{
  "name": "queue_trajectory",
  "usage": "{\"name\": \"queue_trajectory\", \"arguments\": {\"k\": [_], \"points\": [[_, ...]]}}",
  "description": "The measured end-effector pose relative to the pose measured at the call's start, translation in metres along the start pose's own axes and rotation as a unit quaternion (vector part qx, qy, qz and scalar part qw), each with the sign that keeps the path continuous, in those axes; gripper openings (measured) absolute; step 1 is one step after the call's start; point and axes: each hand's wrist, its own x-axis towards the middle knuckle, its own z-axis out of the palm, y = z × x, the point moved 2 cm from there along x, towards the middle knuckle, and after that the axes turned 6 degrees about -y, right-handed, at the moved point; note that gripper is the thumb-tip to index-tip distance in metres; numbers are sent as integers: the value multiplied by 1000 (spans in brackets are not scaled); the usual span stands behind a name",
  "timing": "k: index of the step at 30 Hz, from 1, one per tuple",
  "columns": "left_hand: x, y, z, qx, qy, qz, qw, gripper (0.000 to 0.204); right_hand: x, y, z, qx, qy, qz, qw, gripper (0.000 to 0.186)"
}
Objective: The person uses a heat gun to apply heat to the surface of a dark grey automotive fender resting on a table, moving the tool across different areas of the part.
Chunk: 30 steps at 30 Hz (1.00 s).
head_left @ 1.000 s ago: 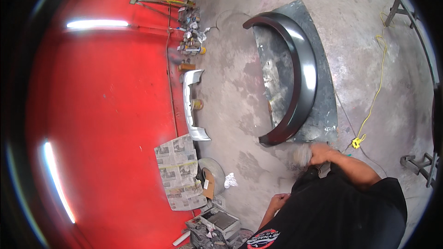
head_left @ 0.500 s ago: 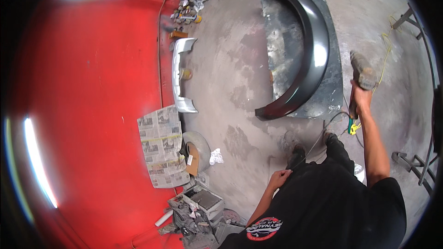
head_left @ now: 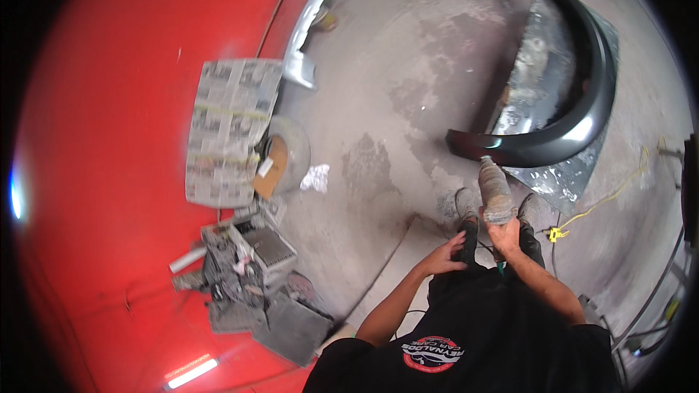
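My right hand [head_left: 504,236] grips a dusty, pistol-shaped heat gun [head_left: 496,193] by its handle, in front of my body. The barrel points away from me, and in the picture its narrow tip overlaps the near edge of a glossy black fender flare [head_left: 542,151]; whether they touch I cannot tell. This curved flare lies on a dark, scuffed flat panel [head_left: 557,185]. Left of the tool, my left hand [head_left: 443,256] hovers with fingers apart, holding nothing. My shoes [head_left: 466,204] stand just below the flare's near end.
A yellow cord [head_left: 611,196] crosses the floor at right. Along the red wall [head_left: 131,116] are a silver bumper piece [head_left: 297,44], a newspaper-covered panel [head_left: 231,135], cardboard [head_left: 271,167] and a heap of grey parts [head_left: 244,269]. Crumpled white paper [head_left: 315,177] lies on the floor.
My right hand has brought the heat gun leftward and in front of my body. The left hand has opened and risen toward it. The view has turned, so the flare appears farther right.
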Motion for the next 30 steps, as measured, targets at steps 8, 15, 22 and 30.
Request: {"name": "queue_trajectory", "arguments": {"k": [8, 15, 22, 30], "points": [[-25, 32, -6, -65, 74, 86, 991, 48, -9, -39, 97, -51, -175, -59, 982, 43], [-12, 16, -35, -145, 292, 131, 936, 39, 11, -48, 119, -127, -291, -29, 948, 57], [0, -79, -108, -60, 514, -100, 850, 38, -21, -64, 45, -96, -349, 44, 931, 51], [19, -57, -203, 154, 511, -209, 820, 48, -147, 91, -95, -320, -180, 185, 912, 47]]}}
